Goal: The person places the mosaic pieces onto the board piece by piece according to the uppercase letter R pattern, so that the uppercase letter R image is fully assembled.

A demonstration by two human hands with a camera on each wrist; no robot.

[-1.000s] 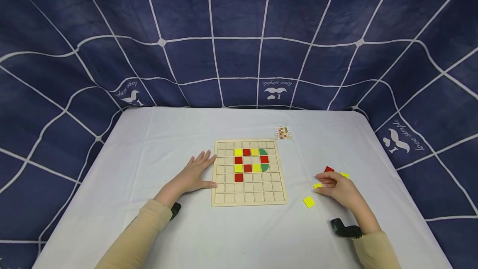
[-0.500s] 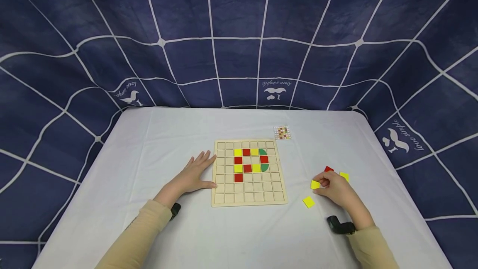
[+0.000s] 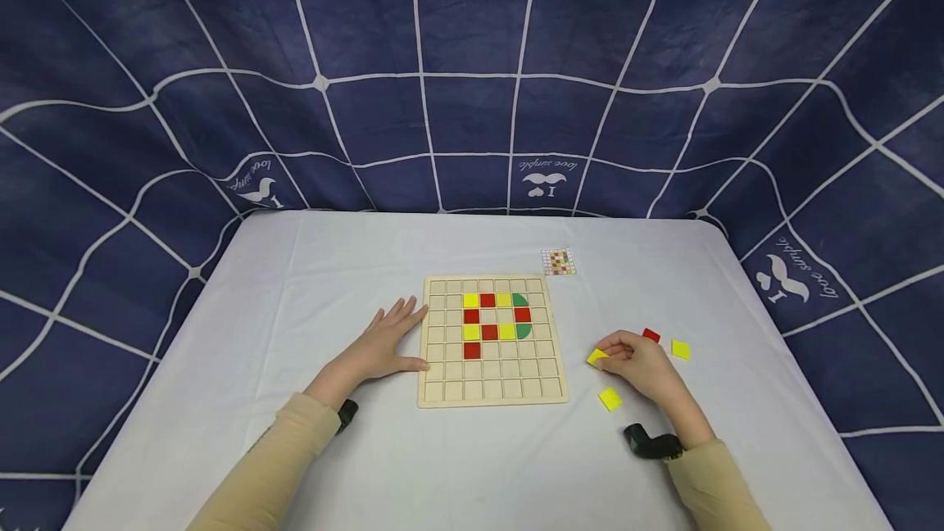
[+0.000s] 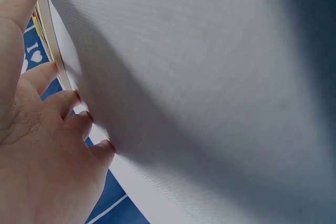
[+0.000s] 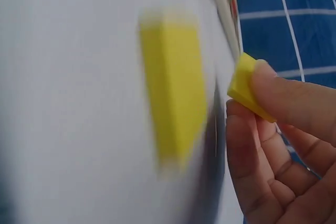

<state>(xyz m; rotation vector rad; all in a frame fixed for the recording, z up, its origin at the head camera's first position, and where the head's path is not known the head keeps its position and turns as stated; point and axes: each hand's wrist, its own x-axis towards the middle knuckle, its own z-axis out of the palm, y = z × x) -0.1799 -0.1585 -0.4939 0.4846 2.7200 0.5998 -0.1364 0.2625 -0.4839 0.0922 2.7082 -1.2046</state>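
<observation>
Currently pinching a yellow tile in the right hand, lifted off the white table just right of the wooden grid board. Left hand spread flat, fingers straight, resting against the board's left edge. Partly filled: red and yellow squares plus green curved pieces forming a loop with a stem begun below, most cells bare. Left loose beside the right hand: another yellow tile, a red tile, a third yellow tile. Small pattern card beyond the board
</observation>
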